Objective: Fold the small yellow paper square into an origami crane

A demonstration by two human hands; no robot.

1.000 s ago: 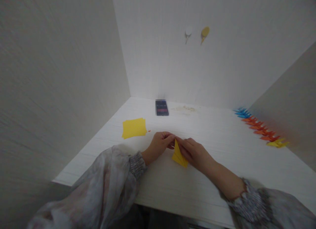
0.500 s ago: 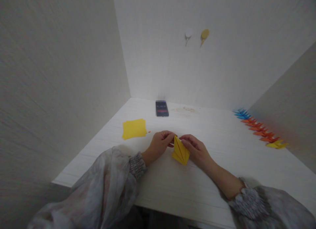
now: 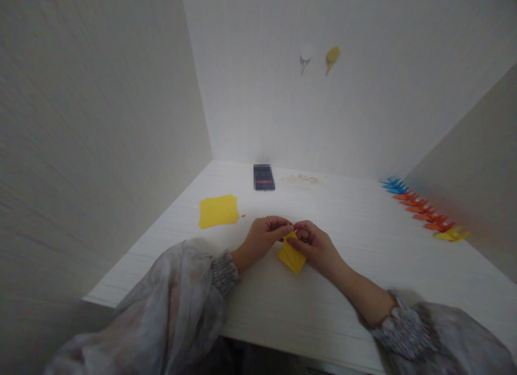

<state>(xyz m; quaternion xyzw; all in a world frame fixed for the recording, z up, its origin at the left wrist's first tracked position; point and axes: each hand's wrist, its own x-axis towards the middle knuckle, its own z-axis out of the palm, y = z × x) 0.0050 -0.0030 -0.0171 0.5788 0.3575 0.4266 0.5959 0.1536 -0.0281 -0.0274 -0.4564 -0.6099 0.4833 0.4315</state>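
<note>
A folded yellow paper piece (image 3: 291,256) is held just above the white table (image 3: 343,289), between both hands. My left hand (image 3: 264,236), with a ring on one finger, pinches its top tip from the left. My right hand (image 3: 315,244) pinches the same tip from the right, fingers curled over the upper part of the paper. The fingertips of both hands meet at the top point. Only the lower half of the paper shows below the fingers.
A stack of flat yellow paper squares (image 3: 218,211) lies left of my hands. A dark phone (image 3: 264,177) lies near the back wall. A row of folded blue, orange and yellow paper pieces (image 3: 422,210) runs along the right wall. Two hooks (image 3: 319,58) hang on the back wall.
The hands have come together at the paper's top tip. The paper, spread wider half a second ago, now sits lower and is more covered by my right fingers.
</note>
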